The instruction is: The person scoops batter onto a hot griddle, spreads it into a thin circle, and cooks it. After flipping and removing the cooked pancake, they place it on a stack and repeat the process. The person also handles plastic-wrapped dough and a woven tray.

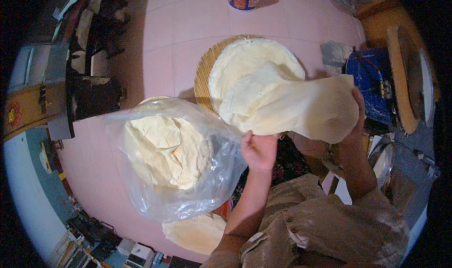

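Note:
A large, thin, pale sheet of dough or flatbread (pixel 321 102) stretches rightward off a round stack of similar sheets (pixel 240 59). The stack rests on a round woven tray (pixel 204 74) of ribbed slats. My left hand (pixel 260 153) pinches the sheet's near edge, palm up. At the far right end, my right hand (pixel 358 107) grips the sheet's edge, its palm partly hidden behind it. Left of my left hand, a clear plastic bag (pixel 226 169) stands open around several folded, crumpled sheets (pixel 169 151). Another pale sheet (pixel 196 232) lies below the bag, partly covered by my left arm.
Pink tiles (pixel 176 17) make up the floor. A printed bucket (pixel 245 1) topped with plastic stands at the far side. To the right are a grey block (pixel 335 52) and a blue box-like object (pixel 367 88) with a hose. Dark wooden furniture (pixel 99 91) lines the left.

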The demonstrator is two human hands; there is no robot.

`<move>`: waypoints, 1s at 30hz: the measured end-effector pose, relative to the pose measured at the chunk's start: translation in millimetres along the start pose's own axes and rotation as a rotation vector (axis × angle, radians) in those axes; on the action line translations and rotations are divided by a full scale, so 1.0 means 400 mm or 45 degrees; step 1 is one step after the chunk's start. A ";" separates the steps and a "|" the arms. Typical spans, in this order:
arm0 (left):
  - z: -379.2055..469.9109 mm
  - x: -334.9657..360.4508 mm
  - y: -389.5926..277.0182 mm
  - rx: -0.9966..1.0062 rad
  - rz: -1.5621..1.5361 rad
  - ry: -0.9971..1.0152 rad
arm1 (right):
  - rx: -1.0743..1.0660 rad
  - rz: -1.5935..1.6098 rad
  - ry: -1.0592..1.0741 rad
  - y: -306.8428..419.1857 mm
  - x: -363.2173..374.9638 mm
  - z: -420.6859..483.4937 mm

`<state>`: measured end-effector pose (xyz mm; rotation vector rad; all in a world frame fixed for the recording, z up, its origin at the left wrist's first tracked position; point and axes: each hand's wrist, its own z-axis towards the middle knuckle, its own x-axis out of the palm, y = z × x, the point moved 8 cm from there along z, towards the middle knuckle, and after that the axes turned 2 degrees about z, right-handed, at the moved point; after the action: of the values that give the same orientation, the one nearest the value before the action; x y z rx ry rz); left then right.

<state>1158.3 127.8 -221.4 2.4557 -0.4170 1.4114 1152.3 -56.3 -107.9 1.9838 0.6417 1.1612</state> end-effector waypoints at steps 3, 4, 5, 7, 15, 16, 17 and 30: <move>0.031 -0.017 -0.032 0.104 0.063 -0.019 | 0.046 -0.039 0.075 0.002 -0.046 0.035; 0.047 -0.045 -0.037 0.133 0.102 -0.097 | 0.058 0.096 0.162 0.004 -0.037 0.035; 0.059 -0.066 -0.044 0.166 0.141 -0.115 | 0.061 0.169 0.159 0.003 -0.033 0.028; 0.059 -0.141 -0.049 0.129 0.306 -0.349 | 0.054 0.252 0.061 0.015 -0.027 -0.003; 0.063 -0.164 -0.149 0.049 0.094 -0.467 | 0.226 0.127 -0.365 0.010 -0.168 0.204; 0.088 -0.128 -0.179 0.076 0.104 -0.403 | 0.187 0.169 -0.254 0.000 -0.175 0.255; 0.114 -0.090 -0.207 0.098 0.081 -0.350 | 0.157 0.183 -0.251 -0.007 -0.193 0.282; 0.103 -0.258 -0.207 0.251 0.745 -0.509 | 0.123 -0.634 -0.143 -0.223 -0.429 0.349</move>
<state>1172.7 199.9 -338.9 2.9309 -1.2179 1.1694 1191.1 -174.0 -311.5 1.8044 1.0725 0.7226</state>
